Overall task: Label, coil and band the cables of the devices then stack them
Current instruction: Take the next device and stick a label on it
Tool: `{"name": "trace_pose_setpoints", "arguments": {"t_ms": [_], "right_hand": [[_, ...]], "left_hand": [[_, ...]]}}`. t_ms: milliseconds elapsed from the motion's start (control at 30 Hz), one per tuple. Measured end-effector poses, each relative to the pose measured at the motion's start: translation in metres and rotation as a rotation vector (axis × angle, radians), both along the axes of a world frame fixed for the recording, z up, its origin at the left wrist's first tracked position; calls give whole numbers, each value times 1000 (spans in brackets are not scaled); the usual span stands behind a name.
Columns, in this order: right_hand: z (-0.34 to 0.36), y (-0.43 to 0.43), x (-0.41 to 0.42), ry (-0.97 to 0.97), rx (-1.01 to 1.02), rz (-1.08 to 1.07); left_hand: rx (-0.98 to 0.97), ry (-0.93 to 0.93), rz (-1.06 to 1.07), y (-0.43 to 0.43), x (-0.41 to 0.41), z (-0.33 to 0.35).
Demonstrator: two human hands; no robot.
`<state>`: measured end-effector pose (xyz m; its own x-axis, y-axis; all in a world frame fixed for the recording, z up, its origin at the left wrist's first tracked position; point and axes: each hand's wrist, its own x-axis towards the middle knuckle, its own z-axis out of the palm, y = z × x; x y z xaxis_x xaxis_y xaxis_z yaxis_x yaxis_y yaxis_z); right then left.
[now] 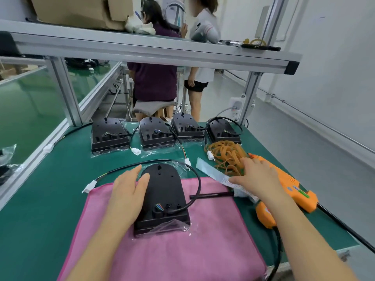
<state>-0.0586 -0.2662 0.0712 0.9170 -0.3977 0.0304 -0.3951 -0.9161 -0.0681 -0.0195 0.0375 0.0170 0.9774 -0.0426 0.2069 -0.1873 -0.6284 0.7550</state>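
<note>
A black device (164, 197) lies back-up on a pink cloth (182, 250), with a clear plastic bag under its near end. Its black cable (197, 177) loops around the far end to a white connector (89, 187) on the left. My left hand (128, 191) rests flat on the device's left side, fingers straight. My right hand (255, 177) reaches over a strip of white labels (213, 173), fingertips touching it. A pile of tan rubber bands (225, 155) lies just beyond that hand. A black pen (211, 195) lies on the cloth.
Several more black devices, such as one (109, 134) at the left, stand in a row at the back of the green mat (50, 189), cables loose. An orange tool (292, 189) lies at the right. Two people stand behind the aluminium frame (142, 49).
</note>
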Motion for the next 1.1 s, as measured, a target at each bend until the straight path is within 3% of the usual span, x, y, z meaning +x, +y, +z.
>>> {"name": "trace_pose_setpoints", "arguments": {"t_ms": [100, 233, 400, 533, 733, 1100], "right_hand": [[-6, -5, 17, 205, 16, 9], [-17, -5, 24, 316, 25, 72], [-17, -4, 23, 158, 185, 70], [-11, -5, 13, -96, 574, 26], [-7, -1, -6, -268, 888, 20], [-9, -3, -18, -303, 938, 81]], "left_hand": [[-49, -57, -35, -11, -3, 7], [-85, -94, -71, -25, -5, 15], [-103, -167, -131, -43, -10, 25], [-164, -149, -221, -72, -22, 37], [37, -101, -374, -144, -29, 44], [5, -136, -255, -182, -11, 23]]}}
